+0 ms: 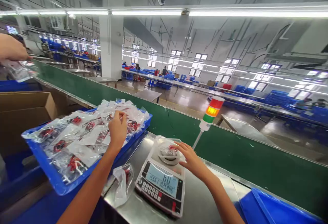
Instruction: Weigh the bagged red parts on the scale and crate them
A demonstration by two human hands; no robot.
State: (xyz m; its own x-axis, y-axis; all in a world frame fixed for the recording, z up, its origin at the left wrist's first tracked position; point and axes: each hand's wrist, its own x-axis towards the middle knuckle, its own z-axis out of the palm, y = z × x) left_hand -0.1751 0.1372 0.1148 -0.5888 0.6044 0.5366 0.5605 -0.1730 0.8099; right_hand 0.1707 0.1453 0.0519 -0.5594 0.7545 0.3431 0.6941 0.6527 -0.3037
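My left hand (118,128) is over the far right part of a blue tray (60,187) heaped with clear plastic bags (84,153) of red and black parts. Its fingers are pinched together; what is between them, if anything, cannot be made out. My right hand (191,157) reaches over a digital scale (159,196), with fingers and thumb apart. Beneath those fingertips, a clear bag with red parts (170,151) rests on the weighing pan. Another bagged part (125,179) lies on the metal table between tray and scale.
Behind the scale stands a signal light (212,111), glowing amber. A green conveyor belt (176,123) runs across beyond the table. Blue bins (266,210) sit at lower right, and a cardboard box (25,111) at left. Another person's hand (11,49) holds a plastic bag at the left edge.
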